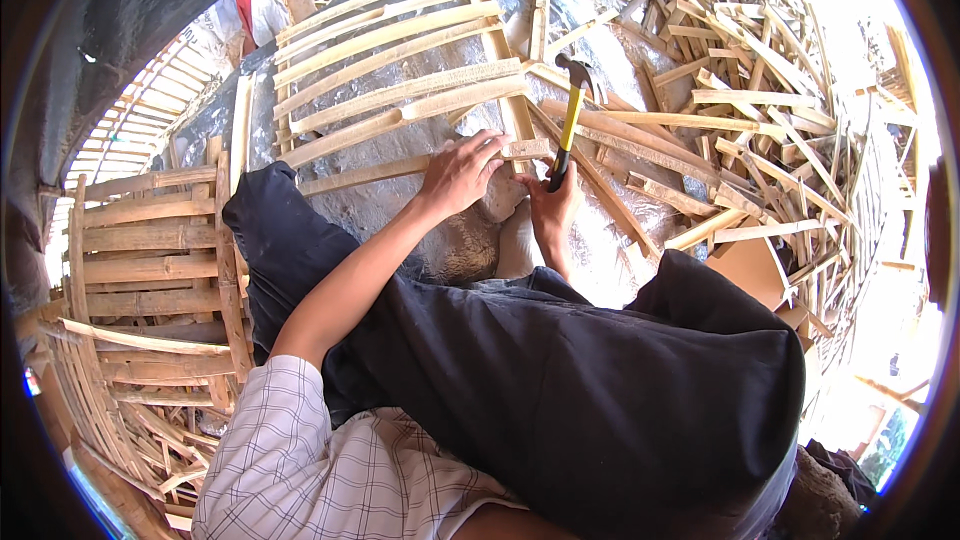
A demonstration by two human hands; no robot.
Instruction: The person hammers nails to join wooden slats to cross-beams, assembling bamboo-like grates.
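Note:
My left hand (464, 176) is closed over the right end of a bamboo slat (365, 177), the nearest crosspiece of a slatted bamboo frame (400, 28). Its fingertips rest close to the side rail (516, 118); whether they also pinch something small is not visible. In my right hand (556, 212) is a claw hammer (571, 120) with a yellow and black handle, its head pointing up and away from me. The right fingertips lie just beside the slat's end. Several more slats cross the frame beyond, roughly parallel, with gaps between them.
A large heap of loose bamboo strips (770, 100) spreads across the right. At the left stands another slatted bamboo piece (150, 268), with scraps below it. A dusty grey sheet (470, 245) covers the ground under the frame. My legs in dark cloth (560, 370) fill the foreground.

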